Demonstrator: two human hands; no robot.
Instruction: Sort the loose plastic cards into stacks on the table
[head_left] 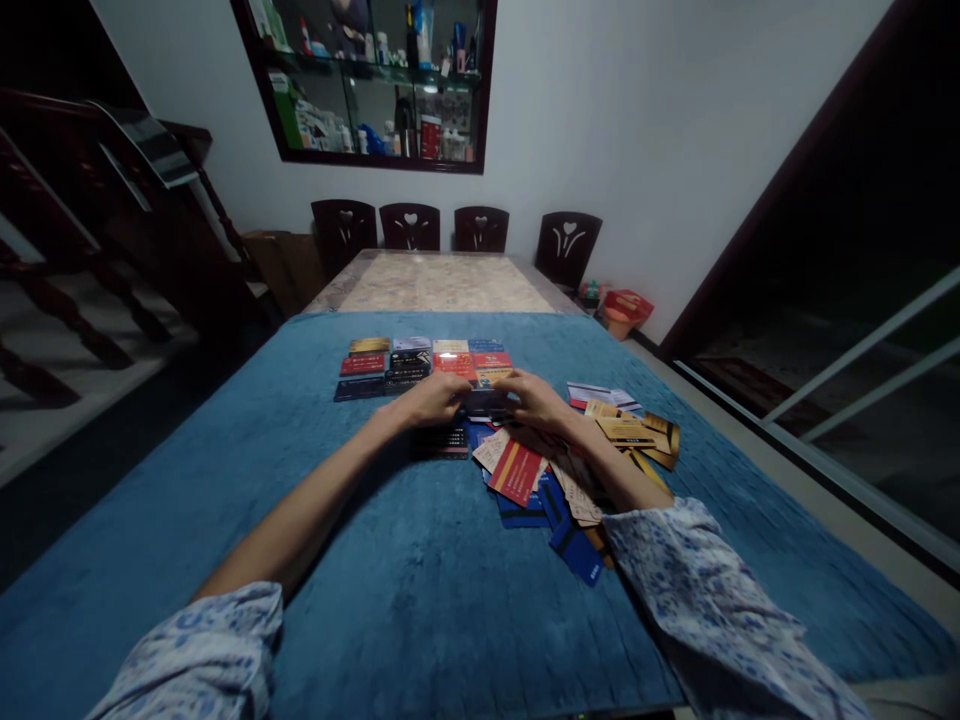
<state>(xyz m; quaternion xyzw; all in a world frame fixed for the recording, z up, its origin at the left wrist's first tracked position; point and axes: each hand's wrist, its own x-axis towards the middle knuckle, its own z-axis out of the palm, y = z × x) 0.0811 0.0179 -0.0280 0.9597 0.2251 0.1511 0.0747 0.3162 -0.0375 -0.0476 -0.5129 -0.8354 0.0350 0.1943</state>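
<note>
The left hand [439, 398] and right hand [536, 402] grasp a dark card [486, 402] at opposite ends, positioning it between their fingertips. Whether it is a single card or a stack cannot be determined. Ordered rows of flat, rectangular cards [364, 366] lie beyond the hands, extending to the left. A black card [442, 446] lies just on the near side of the left hand. A loose pile [517, 472] of overlapping red, blue, cream and gold cards spreads below and outward of the right hand. A soft, creased blue cloth [360, 610] underlies all cards. Farther ahead of the hands, a dark-framed wall cabinet [484, 100] with glass shelves contains bottles and tubes.
</note>
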